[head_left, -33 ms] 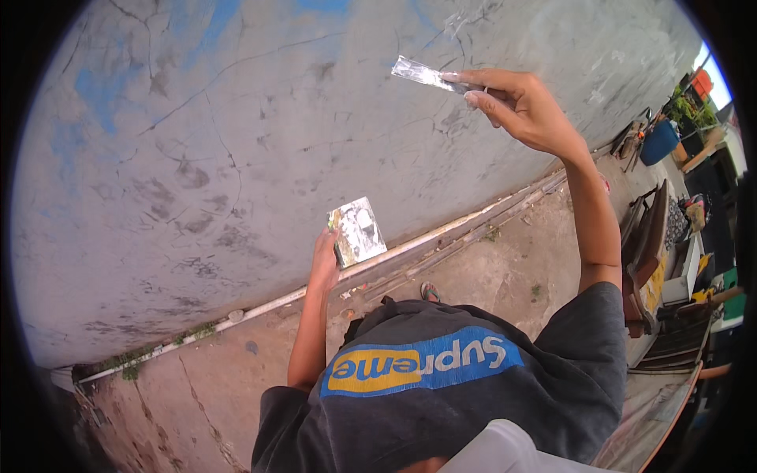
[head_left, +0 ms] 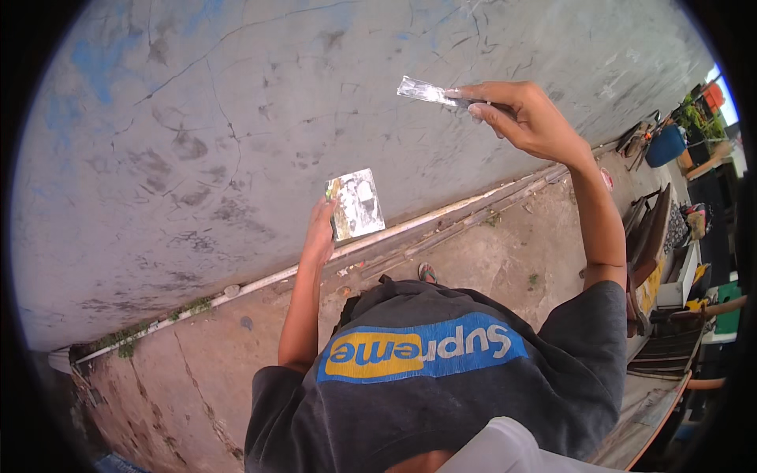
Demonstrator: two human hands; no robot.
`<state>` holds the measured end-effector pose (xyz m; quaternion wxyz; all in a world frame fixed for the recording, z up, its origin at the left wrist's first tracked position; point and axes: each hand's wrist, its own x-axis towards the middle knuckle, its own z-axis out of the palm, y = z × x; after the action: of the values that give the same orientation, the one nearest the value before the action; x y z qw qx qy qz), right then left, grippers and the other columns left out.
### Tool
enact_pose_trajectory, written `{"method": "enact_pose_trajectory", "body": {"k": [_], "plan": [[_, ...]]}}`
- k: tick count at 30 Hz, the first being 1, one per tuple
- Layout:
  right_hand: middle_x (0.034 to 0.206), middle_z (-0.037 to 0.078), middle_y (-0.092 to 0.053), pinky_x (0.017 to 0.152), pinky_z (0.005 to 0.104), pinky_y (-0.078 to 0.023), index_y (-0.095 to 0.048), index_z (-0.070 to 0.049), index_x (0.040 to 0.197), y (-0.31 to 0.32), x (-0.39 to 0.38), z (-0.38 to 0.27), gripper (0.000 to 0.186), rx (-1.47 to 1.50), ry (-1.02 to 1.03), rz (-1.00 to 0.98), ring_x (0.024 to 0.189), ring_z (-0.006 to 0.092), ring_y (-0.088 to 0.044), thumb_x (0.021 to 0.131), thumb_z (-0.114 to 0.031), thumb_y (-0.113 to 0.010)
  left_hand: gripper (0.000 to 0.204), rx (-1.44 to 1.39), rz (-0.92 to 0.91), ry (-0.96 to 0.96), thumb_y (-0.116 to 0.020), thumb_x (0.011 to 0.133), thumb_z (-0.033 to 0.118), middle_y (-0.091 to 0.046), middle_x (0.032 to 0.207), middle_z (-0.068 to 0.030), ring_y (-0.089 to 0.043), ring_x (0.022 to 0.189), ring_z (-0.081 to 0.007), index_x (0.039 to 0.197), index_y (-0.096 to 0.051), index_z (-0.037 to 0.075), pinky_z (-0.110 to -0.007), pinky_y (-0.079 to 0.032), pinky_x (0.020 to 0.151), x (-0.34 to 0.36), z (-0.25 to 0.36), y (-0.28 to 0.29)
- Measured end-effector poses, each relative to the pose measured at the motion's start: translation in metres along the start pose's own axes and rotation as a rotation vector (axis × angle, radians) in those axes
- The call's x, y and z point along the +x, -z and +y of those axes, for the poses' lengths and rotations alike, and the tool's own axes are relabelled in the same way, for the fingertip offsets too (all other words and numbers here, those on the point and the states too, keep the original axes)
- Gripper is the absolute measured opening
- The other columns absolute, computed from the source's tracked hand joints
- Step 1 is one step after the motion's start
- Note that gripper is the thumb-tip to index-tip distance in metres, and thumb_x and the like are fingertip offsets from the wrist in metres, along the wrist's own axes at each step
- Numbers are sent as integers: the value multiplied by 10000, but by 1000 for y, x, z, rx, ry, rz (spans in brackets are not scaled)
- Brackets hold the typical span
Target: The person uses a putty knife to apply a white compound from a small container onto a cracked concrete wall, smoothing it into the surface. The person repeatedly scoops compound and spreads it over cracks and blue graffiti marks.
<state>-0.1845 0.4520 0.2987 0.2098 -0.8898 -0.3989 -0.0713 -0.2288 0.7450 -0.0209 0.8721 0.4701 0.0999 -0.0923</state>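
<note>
A grey plastered wall (head_left: 268, 118) with dark cracks and faded blue patches rises in front of me. My right hand (head_left: 524, 118) is raised before it, fingers closed around the dark handle of a putty knife (head_left: 426, 90). Its flat metal blade points left and is smeared with white paste. Whether the blade touches the wall I cannot tell. Lower and to the left, my left hand (head_left: 319, 231) grips the left edge of a small rectangular board (head_left: 359, 205). White paste lies in patches over the board's face.
A pale pipe (head_left: 260, 282) runs along the foot of the wall above a cracked concrete floor (head_left: 213, 370). On the right stand a wooden bench (head_left: 650, 248), a blue drum (head_left: 662, 144) and piled household things. One sandalled foot (head_left: 427, 273) shows below me.
The view has tipped, so the wall and pipe sit higher in the picture. My right hand with the putty knife has come down a little against the wall. Both hands keep their grip.
</note>
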Motion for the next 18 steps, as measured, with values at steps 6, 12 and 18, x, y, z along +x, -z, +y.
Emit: {"method": "enact_pose_trajectory", "body": {"k": [6, 12, 18], "plan": [[645, 165, -592, 523, 359, -421, -632, -16, 1112, -63, -27, 5, 277, 326, -200, -476, 527, 254, -533, 876, -61, -494, 378, 404, -104, 73, -431, 933, 190, -573, 1135, -104, -568, 996, -139, 1237, -470, -31, -278, -464, 845, -15, 88, -36], [669, 183, -621, 549, 392, -469, -657, -2, 944, -113, -1, 12, 238, -314, 102, -419, 627, 320, -616, 727, 6, -560, 410, 704, -209, 247, -463, 901, 280, -578, 1074, -114, -557, 892, -130, 1175, -503, -22, -270, -466, 655, 26, 83, -32], [664, 171, -624, 555, 398, -484, -663, -13, 888, -151, 22, 20, 225, -306, 150, -565, 651, 310, -635, 685, 15, -569, 396, 899, -183, 317, -475, 880, 328, -599, 869, -103, -530, 696, -133, 1086, -545, -3, -296, -402, 484, 64, 59, -14]]}}
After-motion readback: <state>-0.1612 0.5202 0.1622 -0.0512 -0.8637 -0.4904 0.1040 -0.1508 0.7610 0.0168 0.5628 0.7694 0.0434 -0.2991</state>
